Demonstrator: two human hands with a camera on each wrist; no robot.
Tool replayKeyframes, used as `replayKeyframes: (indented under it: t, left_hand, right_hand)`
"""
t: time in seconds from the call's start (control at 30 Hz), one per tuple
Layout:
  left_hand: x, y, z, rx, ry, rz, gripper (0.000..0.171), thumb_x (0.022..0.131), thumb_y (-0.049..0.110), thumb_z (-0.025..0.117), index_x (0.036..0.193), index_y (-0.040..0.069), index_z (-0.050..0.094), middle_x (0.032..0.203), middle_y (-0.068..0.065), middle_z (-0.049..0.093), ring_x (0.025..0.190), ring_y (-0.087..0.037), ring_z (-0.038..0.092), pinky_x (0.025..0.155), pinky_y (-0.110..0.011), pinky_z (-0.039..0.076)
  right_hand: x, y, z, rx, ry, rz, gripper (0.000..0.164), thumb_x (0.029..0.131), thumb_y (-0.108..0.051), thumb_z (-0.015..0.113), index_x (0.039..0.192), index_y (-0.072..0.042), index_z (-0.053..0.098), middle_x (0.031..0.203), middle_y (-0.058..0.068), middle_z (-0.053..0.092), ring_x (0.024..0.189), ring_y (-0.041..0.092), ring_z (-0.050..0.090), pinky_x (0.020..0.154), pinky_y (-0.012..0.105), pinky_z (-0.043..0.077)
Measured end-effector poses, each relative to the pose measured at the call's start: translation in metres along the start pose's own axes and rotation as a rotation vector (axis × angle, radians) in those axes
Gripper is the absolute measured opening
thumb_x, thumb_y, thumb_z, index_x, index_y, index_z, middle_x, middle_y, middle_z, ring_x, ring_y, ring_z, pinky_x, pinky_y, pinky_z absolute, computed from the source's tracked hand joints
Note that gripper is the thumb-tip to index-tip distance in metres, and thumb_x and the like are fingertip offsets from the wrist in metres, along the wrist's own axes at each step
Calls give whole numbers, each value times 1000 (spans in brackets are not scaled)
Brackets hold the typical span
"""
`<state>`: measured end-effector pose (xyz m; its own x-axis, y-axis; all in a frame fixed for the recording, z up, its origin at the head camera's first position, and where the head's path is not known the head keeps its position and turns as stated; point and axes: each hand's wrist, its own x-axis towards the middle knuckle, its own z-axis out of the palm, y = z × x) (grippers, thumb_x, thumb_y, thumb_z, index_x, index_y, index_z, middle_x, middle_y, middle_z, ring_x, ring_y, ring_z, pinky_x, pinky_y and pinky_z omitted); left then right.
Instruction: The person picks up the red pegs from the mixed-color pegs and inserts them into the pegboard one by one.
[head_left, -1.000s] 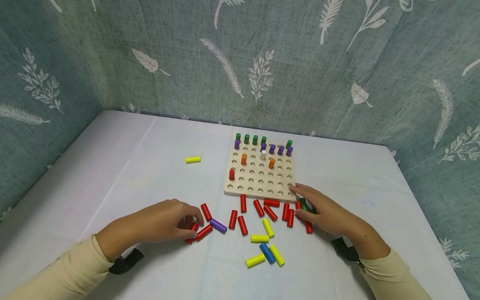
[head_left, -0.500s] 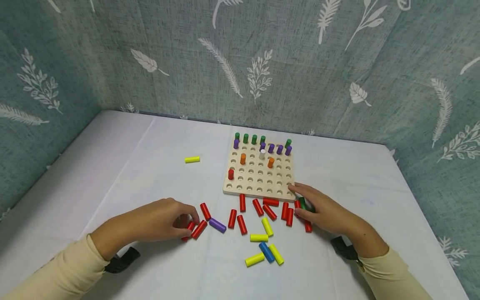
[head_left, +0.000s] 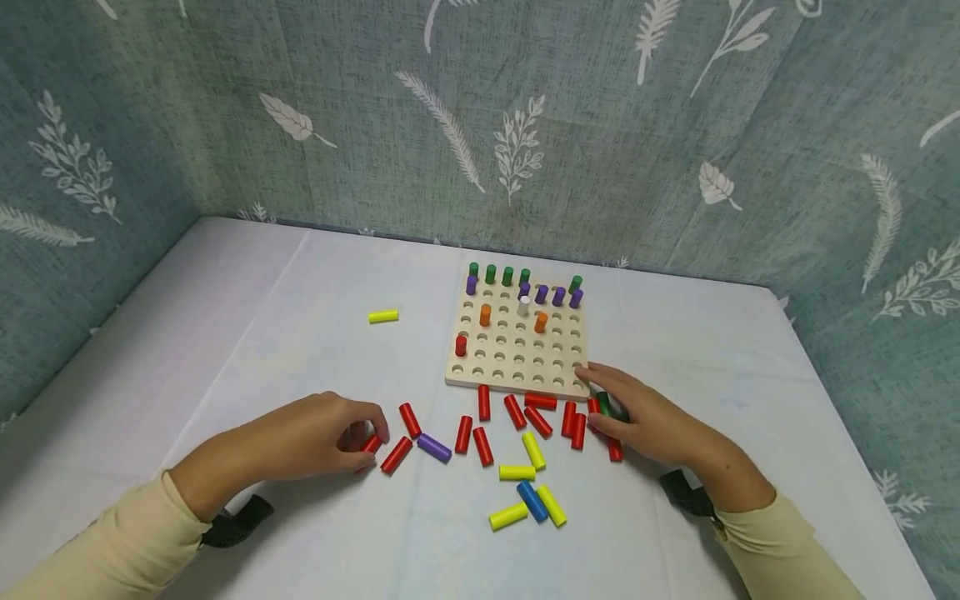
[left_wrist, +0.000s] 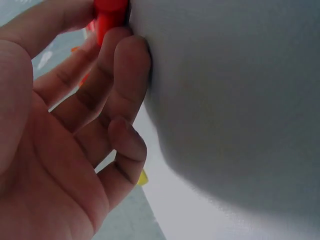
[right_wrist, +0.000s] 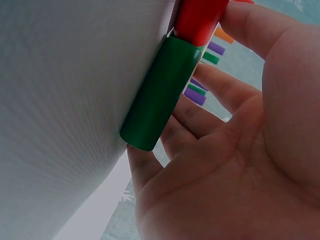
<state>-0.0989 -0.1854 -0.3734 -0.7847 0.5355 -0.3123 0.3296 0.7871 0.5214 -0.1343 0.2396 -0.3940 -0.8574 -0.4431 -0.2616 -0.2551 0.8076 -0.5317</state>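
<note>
My left hand (head_left: 318, 437) pinches a red peg (left_wrist: 111, 20) between thumb and fingers, low over the white table. Just right of it lie another red peg (head_left: 397, 456) and a purple peg (head_left: 434, 448). At the near right corner of the wooden pegboard (head_left: 517, 388), my right hand (head_left: 652, 421) rests with relaxed fingers, the index fingertip touching the board. Beneath that palm lies a green peg (right_wrist: 161, 92), end to end with a red peg (right_wrist: 200, 20) near the thumb. Part of both is hidden in the head view.
Green, purple, orange, white and red pegs stand in the board. Several loose red pegs (head_left: 482, 447) lie before it, with yellow pegs (head_left: 508, 516) and a blue peg (head_left: 532, 502) nearer me. One yellow peg (head_left: 383, 317) lies left of the board. A leaf-patterned cloth (head_left: 420, 167) hangs behind.
My left hand has shifted slightly left and away from me with the red peg, widening the gap to the neighbouring red peg, which has turned a little. My right hand stays put.
</note>
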Motion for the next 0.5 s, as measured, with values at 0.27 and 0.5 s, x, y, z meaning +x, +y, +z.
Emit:
replayKeyframes:
  t: [0.27, 0.5]
  left_hand:
    - [5, -2, 3, 89, 95, -65, 18, 84, 21, 79, 95, 24, 65, 63, 11, 52, 60, -5, 48, 57, -22, 41]
    - [6, 1, 0, 150, 125, -73, 16, 84, 18, 75, 94, 25, 65, 64, 11, 52, 61, -7, 47, 57, -24, 39]
  right_hand:
    - [0, 1, 1, 12, -2, 10, 68, 96, -34, 66, 156, -31, 33, 163, 12, 29, 149, 41, 27, 114, 62, 31]
    - [2, 2, 1, 9, 6, 18, 69, 96, -35, 67, 156, -32, 34, 163, 12, 29, 149, 40, 27, 113, 62, 31]
